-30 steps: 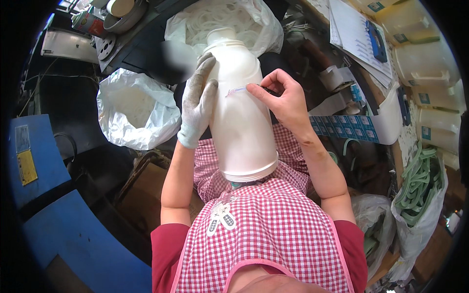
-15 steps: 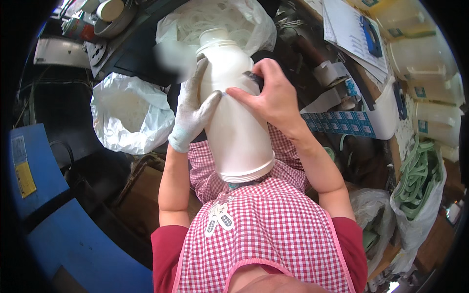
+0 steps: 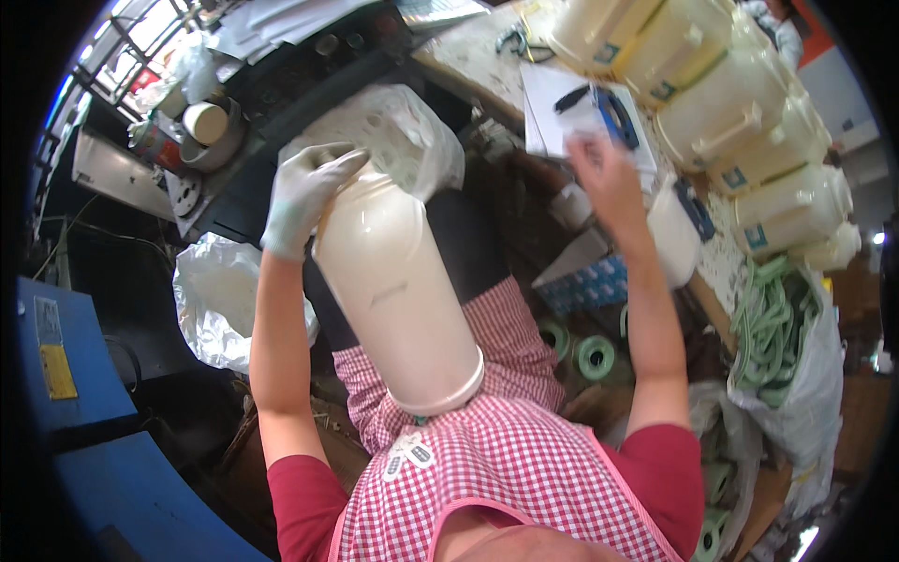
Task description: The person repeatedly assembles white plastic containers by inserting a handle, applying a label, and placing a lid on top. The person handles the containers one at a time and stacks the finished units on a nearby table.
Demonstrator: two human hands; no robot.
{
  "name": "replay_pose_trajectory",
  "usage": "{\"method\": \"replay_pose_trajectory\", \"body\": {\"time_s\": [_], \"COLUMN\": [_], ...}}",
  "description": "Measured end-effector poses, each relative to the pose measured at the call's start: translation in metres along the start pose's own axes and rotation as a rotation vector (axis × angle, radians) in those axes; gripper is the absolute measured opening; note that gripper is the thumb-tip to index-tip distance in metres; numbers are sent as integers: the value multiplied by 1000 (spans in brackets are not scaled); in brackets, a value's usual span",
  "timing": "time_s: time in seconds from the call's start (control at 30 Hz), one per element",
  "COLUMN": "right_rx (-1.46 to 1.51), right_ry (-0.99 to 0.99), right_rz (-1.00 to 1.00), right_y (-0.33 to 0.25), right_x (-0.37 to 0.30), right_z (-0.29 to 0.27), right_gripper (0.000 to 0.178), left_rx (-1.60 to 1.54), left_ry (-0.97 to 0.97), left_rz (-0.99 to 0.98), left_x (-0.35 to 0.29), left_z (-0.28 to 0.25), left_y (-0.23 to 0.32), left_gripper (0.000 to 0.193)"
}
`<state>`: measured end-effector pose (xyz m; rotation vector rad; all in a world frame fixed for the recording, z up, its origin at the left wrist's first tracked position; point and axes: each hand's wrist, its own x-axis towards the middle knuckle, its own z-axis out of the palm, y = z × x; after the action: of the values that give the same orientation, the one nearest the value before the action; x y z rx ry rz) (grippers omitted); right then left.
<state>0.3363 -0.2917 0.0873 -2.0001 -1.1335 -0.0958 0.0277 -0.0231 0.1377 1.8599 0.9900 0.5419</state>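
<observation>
A large off-white plastic container (image 3: 398, 281) leans across my lap, base toward my body, with a dark smudge on its side. My gloved left hand (image 3: 309, 192) grips it at the neck end. My bare right hand (image 3: 607, 183) is off the container, blurred, with its fingers stretched out and nothing seen in them. It hovers at the edge of white papers (image 3: 548, 117) on the right-hand bench. On those papers lie a small black object (image 3: 573, 98), its kind unclear, and a blue tool-like thing (image 3: 615, 117).
Several cream containers (image 3: 721, 103) line the bench at right. A bag of green strips (image 3: 773, 323) hangs below them. A bag of clear rings (image 3: 407, 140) stands beyond the container, a white bag-lined bin (image 3: 220, 300) at left. Blue metal panels (image 3: 84, 347) are at far left.
My right hand has left the container and moved right to the papers, where a black object now lies. My left hand has shifted to the neck. The container has turned, and the view has shifted.
</observation>
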Motion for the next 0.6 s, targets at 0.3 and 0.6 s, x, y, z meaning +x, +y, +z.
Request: {"method": "replay_pose_trajectory", "body": {"time_s": [0.3,0.6], "right_rx": [1428,521], "right_ry": [-119,8], "right_rz": [649,-685], "right_y": [-118,-257], "right_x": [-31,198], "right_z": [61,107], "right_gripper": [51,41], "left_rx": [-542,-1201], "left_ry": [293,-416], "left_rz": [586,-184], "left_x": [-134,-183], "left_z": [-101,-40], "left_y": [-3,-72], "left_gripper": [61,118]}}
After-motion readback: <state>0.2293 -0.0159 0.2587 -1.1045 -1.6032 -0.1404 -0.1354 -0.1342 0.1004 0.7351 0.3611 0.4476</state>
